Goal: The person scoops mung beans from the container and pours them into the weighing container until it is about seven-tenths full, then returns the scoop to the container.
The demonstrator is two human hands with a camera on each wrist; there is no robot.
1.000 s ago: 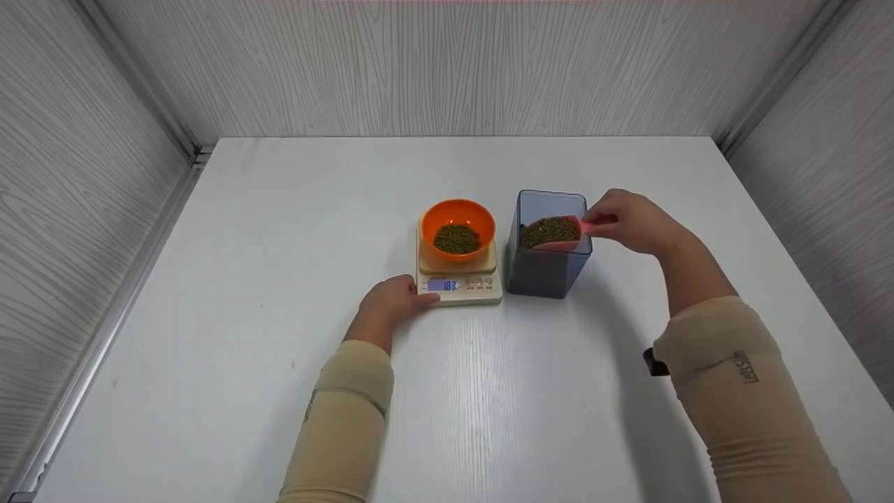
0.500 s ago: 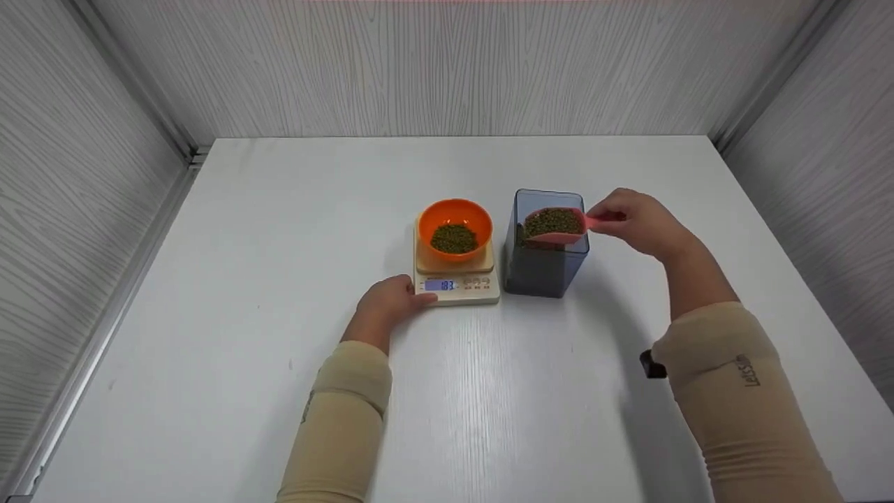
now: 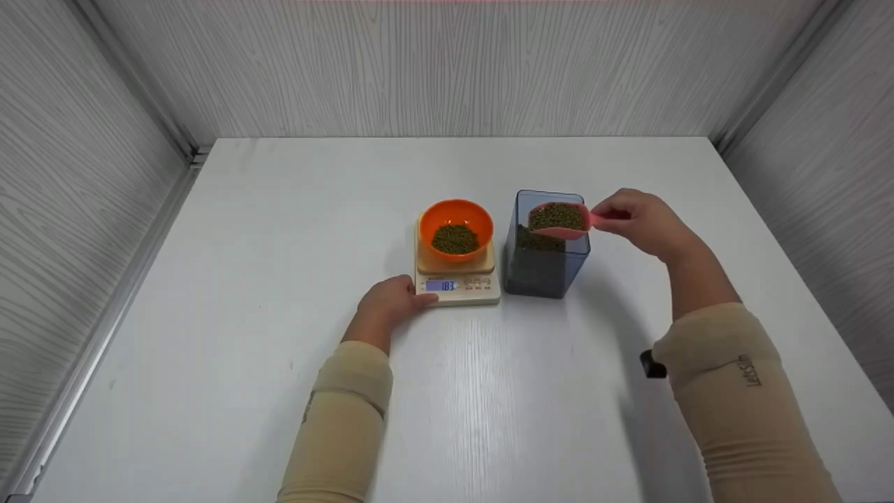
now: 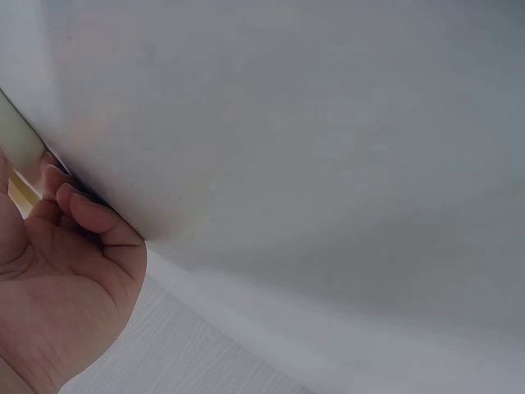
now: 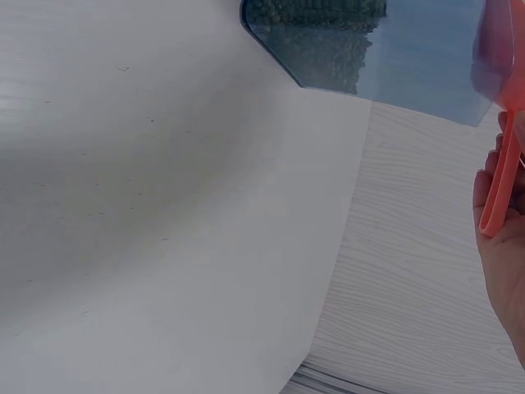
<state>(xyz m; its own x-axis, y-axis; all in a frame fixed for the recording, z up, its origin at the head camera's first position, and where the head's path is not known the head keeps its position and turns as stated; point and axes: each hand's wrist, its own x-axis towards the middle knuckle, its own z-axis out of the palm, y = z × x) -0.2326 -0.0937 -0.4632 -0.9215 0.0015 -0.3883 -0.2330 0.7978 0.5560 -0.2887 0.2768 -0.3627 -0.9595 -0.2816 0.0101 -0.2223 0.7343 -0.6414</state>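
Observation:
My right hand (image 3: pixel 644 221) grips the handle of a pink scoop (image 3: pixel 564 233) heaped with small green-brown grains. The scoop sits level over the mouth of a tall translucent blue-grey container (image 3: pixel 538 274), which holds more of the same grains. In the right wrist view the scoop's handle (image 5: pixel 501 193) lies across the fingers. To the left, an orange bowl (image 3: pixel 455 209) with a small heap of grains rests on a cream kitchen scale (image 3: pixel 447 299), its display lit. My left hand (image 3: pixel 388 302) holds the scale's front left corner, thumb on top; the left wrist view shows curled fingers (image 4: pixel 92 215) at its edge.
All stands on a white table (image 3: pixel 293 209). Pale wood-grain panels (image 3: pixel 447 70) close off the back and both sides. The container stands just right of the scale, a narrow gap between them.
The filled scoop has risen from the grains in the container and shifted slightly right and back, levelling out. The left hand, scale and bowl hold their places.

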